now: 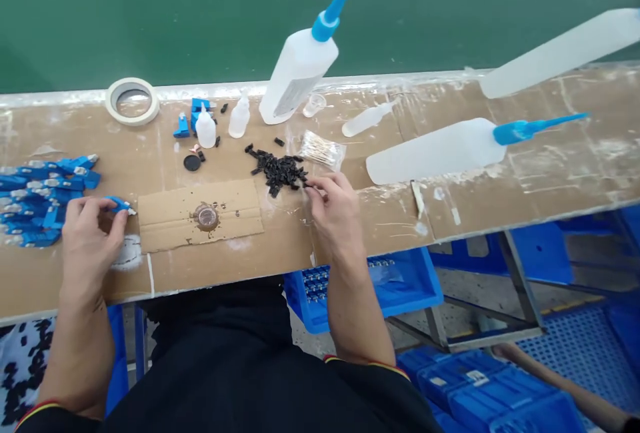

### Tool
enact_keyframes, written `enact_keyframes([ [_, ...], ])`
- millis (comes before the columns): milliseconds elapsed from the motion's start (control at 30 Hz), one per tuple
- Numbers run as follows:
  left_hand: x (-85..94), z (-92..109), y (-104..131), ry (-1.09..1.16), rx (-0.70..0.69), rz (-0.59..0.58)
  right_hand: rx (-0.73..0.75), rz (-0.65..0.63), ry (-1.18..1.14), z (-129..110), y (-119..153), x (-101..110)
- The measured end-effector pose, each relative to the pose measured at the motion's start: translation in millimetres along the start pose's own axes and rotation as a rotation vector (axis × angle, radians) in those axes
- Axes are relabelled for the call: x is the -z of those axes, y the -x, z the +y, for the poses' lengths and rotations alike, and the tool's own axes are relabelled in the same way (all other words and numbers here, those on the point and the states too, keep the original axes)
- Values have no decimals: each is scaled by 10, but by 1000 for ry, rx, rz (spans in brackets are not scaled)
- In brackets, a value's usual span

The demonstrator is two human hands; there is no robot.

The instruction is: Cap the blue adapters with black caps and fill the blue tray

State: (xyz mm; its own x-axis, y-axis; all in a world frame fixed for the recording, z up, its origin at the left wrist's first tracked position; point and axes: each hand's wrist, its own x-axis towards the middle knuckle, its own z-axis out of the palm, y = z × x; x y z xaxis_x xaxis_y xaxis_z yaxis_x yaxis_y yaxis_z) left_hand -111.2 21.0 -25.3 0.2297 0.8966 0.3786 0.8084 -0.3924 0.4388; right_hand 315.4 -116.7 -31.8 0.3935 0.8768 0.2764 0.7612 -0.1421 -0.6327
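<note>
My left hand [91, 236] pinches a blue plastic piece [119, 204] with a pale tip, just left of a flat cardboard strip [165, 220]. Beside that hand lies a heap of similar blue pieces [43, 196]. On the strip sits a small round dish [206, 216] of dark liquid, with dark spots around it. My right hand [337, 216] has thumb and forefinger together at the right edge of a pile of small black parts [280, 170]. What lies between those fingertips is too small to make out.
Behind stand a large white bottle [300, 66] with blue nozzle and small dropper bottles [205, 128]. Another large bottle [440, 152] lies at right, near a bag of cotton swabs [323, 150]. Masking tape [133, 101] is at back left. A blue bin [410, 286] sits below the table edge.
</note>
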Motion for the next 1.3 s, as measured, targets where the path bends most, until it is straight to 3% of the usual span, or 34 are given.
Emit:
enact_keyframes([
  [133, -10, 107, 29, 11, -106, 60, -97, 197, -475, -393, 382, -58],
  [233, 119, 298, 90, 204, -105, 156, -65, 134, -732, -737, 601, -114],
  [300, 251, 502, 185, 594, -9, 195, 23, 29, -814, -949, 664, -140],
  [367, 357, 750, 325, 1036, 103, 92, 142, -88, -862, -1131, 676, -170],
  [433, 389, 999, 486, 1238, 181, -190, 271, -178, -859, -1274, 674, -214],
  [500, 337, 1203, 626, 1207, 198, -433, 383, -214, -804, -1364, 685, -265],
  [567, 241, 1335, 712, 1093, 153, -530, 485, -228, -719, -1398, 712, -309],
  [700, 109, 1405, 731, 917, -7, -457, 602, -242, -582, -1361, 760, -348],
  [833, 114, 1374, 704, 706, -163, -305, 613, -227, -497, -1322, 767, -353],
  [933, 123, 1361, 706, 576, -201, -256, 661, -226, -410, -1312, 736, -355],
  [1033, 95, 1313, 710, 636, -60, -340, 694, -258, -368, -1282, 605, -357],
  [1133, 45, 1187, 718, 938, 250, -400, 665, -241, -293, -1213, 363, -374],
  [1233, 17, 1040, 741, 1307, 520, -349, 651, -244, -137, -1145, 125, -423],
  [1300, 28, 976, 761, 1405, 625, -272, 671, -316, -57, -1124, 27, -462],
])
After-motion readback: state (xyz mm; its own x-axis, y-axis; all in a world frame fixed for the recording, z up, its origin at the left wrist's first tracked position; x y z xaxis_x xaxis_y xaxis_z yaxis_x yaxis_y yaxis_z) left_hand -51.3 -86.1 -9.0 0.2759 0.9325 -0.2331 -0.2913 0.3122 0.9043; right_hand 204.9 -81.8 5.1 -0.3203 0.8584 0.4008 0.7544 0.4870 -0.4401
